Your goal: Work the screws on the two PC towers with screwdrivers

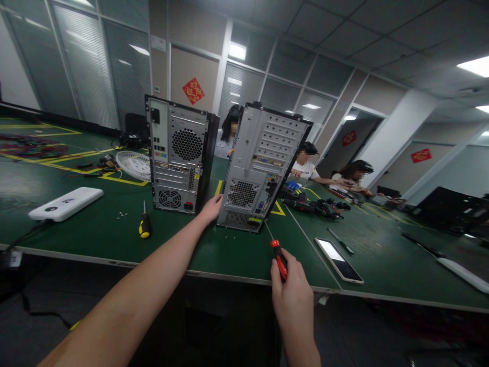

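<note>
Near the middle of the green table stands a computer tower case [250, 168], its back panel with ports and vents facing me. My left hand [211, 210] is against the lower left side of this case; its fingers are mostly hidden, so their grip does not show. My right hand [294, 283] is closed around a screwdriver [280, 260] with a red and black handle. The screwdriver's thin shaft points up and left, its tip by the case's lower right corner; contact cannot be made out. Two tiny screws [229, 237] lie in front of the case.
A second tower [178, 153] stands left, with a yellow-black screwdriver [144, 225] and loose screws [122, 215] before it. Farther left are a white power bank [66, 204] and a white basket [133, 165]. A phone [338, 260] and cables [321, 206] lie right. Several people sit across.
</note>
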Demonstrator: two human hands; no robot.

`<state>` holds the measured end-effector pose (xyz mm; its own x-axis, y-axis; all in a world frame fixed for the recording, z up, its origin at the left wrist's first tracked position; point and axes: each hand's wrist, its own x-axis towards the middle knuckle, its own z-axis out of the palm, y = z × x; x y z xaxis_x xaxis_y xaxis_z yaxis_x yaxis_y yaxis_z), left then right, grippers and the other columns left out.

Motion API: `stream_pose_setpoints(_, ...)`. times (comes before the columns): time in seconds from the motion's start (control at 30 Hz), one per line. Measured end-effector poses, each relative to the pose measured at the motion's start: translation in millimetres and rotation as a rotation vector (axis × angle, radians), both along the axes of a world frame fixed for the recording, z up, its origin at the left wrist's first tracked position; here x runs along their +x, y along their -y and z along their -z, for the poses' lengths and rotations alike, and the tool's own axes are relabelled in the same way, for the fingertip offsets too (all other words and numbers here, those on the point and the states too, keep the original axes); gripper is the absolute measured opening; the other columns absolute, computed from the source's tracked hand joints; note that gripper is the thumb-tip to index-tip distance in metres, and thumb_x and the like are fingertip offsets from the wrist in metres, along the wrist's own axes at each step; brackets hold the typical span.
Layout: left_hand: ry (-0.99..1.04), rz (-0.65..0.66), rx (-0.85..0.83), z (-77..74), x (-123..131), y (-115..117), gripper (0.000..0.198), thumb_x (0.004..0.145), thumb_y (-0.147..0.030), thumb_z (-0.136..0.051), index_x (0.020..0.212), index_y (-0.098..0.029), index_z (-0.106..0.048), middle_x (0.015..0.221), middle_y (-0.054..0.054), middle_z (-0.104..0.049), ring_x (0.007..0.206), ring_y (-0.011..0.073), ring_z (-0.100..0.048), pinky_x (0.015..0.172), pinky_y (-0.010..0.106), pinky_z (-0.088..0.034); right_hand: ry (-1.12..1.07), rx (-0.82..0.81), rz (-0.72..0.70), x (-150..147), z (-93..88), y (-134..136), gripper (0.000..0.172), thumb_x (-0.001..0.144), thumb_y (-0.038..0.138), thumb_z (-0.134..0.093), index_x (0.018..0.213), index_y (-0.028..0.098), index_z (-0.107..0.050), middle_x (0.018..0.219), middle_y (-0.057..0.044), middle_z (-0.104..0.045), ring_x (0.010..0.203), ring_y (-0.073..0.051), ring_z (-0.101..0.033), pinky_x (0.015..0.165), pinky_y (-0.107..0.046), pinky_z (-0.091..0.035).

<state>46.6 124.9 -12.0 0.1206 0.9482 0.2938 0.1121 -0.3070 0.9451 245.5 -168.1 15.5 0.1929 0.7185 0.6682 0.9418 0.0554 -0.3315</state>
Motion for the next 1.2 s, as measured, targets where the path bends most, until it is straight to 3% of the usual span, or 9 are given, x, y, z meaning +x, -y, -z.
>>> stream_pose_setpoints(0.27,-0.013,-0.016,0.028,-1.1,2.6,0.4,0.050,0.098,-0.056,-0.051,0.129,-0.023,-0.074,0.134,0.008,-0.074,0.127,0.0299,-0.065,0.111,0.040,-0.047,-0.051,0.031,-0.018,-3.0,3.4,-1.5,0.048,0.108,0.048,-0.039,0.131,0.014,-0.063,0.112,-0.016,-0.073,0.093,-0.026,-0.073,0.078,-0.035,-0.054)
stream_pose_setpoints(0.43,-0.007,-0.013,0.015,-1.4,1.7,1.6,0.050,0.097,-0.057,-0.051,0.126,-0.024,-0.075,0.134,0.008,-0.074,0.127,0.0301,-0.065,0.109,0.040,-0.048,-0.263,-0.051,0.120,-5.2,0.1,-1.6,0.054,0.102,0.059,-0.040,0.121,0.017,-0.067,0.097,-0.014,-0.077,0.086,-0.030,-0.076,0.071,-0.034,-0.053)
stream_pose_setpoints(0.57,-0.030,-0.015,-0.013,-4.7,0.1,4.5,0.052,0.097,-0.059,-0.051,0.128,-0.024,-0.074,0.137,0.009,-0.072,0.129,0.0309,-0.064,0.111,0.041,-0.046,-0.293,-0.116,0.193,-8.4,-4.6,-0.5,0.057,0.099,0.064,-0.038,0.119,0.019,-0.067,0.094,-0.014,-0.077,0.079,-0.032,-0.075,0.064,-0.033,-0.049)
stream_pose_setpoints(0.8,-0.030,-0.013,-0.025,-5.1,-0.1,4.3,0.055,0.097,-0.061,-0.051,0.132,-0.025,-0.072,0.141,0.009,-0.070,0.131,0.0313,-0.063,0.111,0.042,-0.047,-0.297,-0.142,0.105,-14.6,-14.9,5.9,0.045,0.096,0.054,-0.047,0.124,0.020,-0.057,0.086,-0.010,-0.075,0.073,-0.030,-0.074,0.062,-0.033,-0.049)
stream_pose_setpoints(0.93,-0.025,-0.008,-0.024,-3.4,0.0,2.9,0.057,0.097,-0.062,-0.051,0.135,-0.024,-0.070,0.140,0.009,-0.070,0.130,0.0312,-0.064,0.111,0.042,-0.046,-0.301,-0.165,0.124,-13.1,-15.1,7.7,0.041,0.098,0.059,-0.047,0.112,0.022,-0.058,0.073,-0.006,-0.071,0.064,-0.029,-0.071,0.056,-0.032,-0.046)
stream_pose_setpoints(1.07,-0.022,-0.021,-0.027,-2.4,1.1,1.8,0.054,0.097,-0.060,-0.052,0.131,-0.023,-0.072,0.136,0.010,-0.072,0.128,0.0316,-0.065,0.111,0.043,-0.047,-0.168,-0.026,0.085,-6.7,-12.4,4.0,0.042,0.101,0.057,-0.047,0.111,0.020,-0.065,0.089,-0.011,-0.072,0.079,-0.028,-0.071,0.067,-0.034,-0.051)
stream_pose_setpoints(1.2,-0.041,-0.027,-0.028,-5.0,1.8,3.5,0.052,0.097,-0.059,-0.052,0.128,-0.022,-0.074,0.132,0.010,-0.074,0.125,0.0320,-0.066,0.109,0.043,-0.049,-0.005,0.020,-0.028,-0.6,-9.2,-2.0,0.040,0.107,0.045,-0.041,0.125,0.018,-0.064,0.101,-0.011,-0.070,0.084,-0.024,-0.070,0.074,-0.034,-0.054)
